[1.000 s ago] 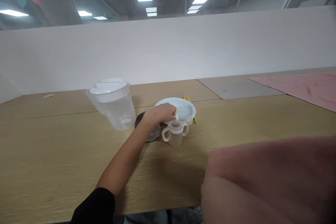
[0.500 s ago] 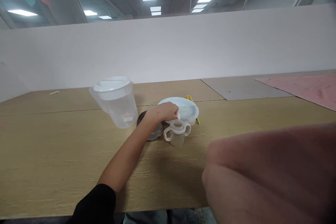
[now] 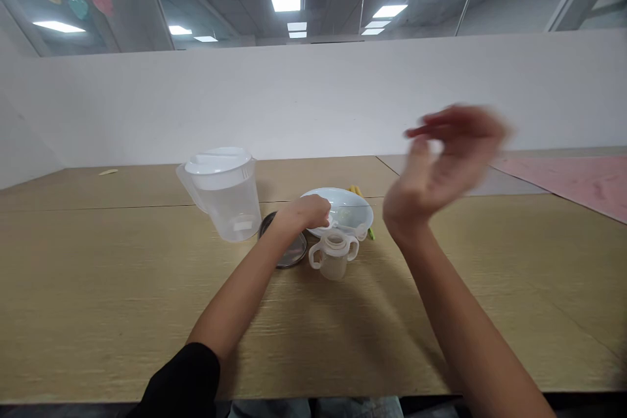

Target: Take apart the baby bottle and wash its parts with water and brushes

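Note:
My left hand [image 3: 309,211] is closed at the near edge of a white bowl [image 3: 360,206], its fingers curled on a small whitish piece I cannot make out. Just below it stands a clear two-handled cup [image 3: 334,264] with its round mouth uncovered. A translucent piece [image 3: 361,231] lies between the cup and the bowl. Up on the right, my right hand [image 3: 443,160] is off the table and blurred; thumb and fingers look apart, and nothing shows between them. Under my left wrist sits a round metal dish [image 3: 295,252], partly covered by the arm.
A large translucent pitcher [image 3: 228,199] with a white lid stands left of the dish. Yellow and green sticks [image 3: 356,190] show behind the bowl. Pink cloth [image 3: 578,179] covers the far right. A white wall [image 3: 294,104] bounds the back of the wooden table [image 3: 122,300].
My right hand has swung from close before the camera up and away over the right side of the table. The left hand keeps its place by the bowl. The view has shifted slightly.

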### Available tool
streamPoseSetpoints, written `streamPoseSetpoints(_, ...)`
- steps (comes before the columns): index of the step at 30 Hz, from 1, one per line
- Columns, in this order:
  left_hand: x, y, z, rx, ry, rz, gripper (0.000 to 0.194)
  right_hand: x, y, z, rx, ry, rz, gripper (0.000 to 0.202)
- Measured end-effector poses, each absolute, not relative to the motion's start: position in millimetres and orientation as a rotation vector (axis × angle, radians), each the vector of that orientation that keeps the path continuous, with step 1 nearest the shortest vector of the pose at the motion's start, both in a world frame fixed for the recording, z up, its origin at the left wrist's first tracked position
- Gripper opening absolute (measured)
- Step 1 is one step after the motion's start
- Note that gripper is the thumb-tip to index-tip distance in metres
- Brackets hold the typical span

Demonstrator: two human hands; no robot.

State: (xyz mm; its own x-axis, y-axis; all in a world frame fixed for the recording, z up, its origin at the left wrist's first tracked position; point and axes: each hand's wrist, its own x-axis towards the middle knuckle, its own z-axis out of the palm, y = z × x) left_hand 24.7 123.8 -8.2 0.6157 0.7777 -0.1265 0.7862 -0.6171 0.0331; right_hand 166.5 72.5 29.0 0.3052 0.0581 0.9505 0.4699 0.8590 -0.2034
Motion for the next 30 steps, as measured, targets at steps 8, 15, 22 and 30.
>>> streamPoseSetpoints(8, 27.6, 130.4, -12.7, 2.702, 1.388, -0.183, 0.015, 190.9, 107.5, -62.2, -1.046, -1.738, -0.317, 0.015)
streamPoseSetpoints(15, 30.7, 128.5, -12.9, 2.706, 1.404, -0.232, 0.015, 199.7, 112.1, -92.7, -1.078, -2.017, -0.229, 0.022)
streamPoseSetpoints(22, 30.8, 126.3, -17.5, 2.713, 1.414, -0.247, 0.017, 202.4, 114.9, -103.8, -1.204, -2.083, 0.086, 0.030)
streamPoseSetpoints(30, 35.1, 120.5, -14.8, 2.677, 1.410, -0.329, 0.018, 196.3, 109.9, -103.3, -1.251, -2.006, 0.187, 0.042)
